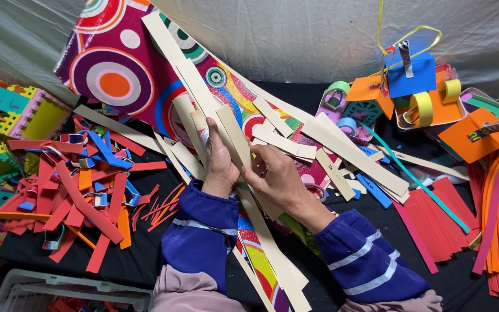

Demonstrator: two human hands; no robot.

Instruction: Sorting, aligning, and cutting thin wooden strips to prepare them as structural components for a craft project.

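The cream strips (235, 138) sit in the middle of the scene, a bundle of long, flat card-like bands fanned out diagonally from the far left down toward the near edge, lying over a glossy sheet (116, 69) printed with bright concentric circles. The left hand (219, 159) has its fingers wrapped around the upper part of the bundle, clamped on it from behind; the right hand (275, 176) pinches one strip from the side, fingers together on its edge. My reading is that the strips are being sorted or squared up, one being drawn against the others. Any next move would call for a steady hold from the left hand while the right slides its strip lengthwise without buckling it; they look thin, stiff enough to stay straight, yet easy to crease.

More cream strips (353, 153) lie scattered to the right on the dark surface (140, 260). Left of the hands is a heap of red foam offcuts (82, 202) with blue and orange bits mixed in. At the right edge lie red and orange bands (495, 219), and farther off a tray of curled paper pieces (423, 95).
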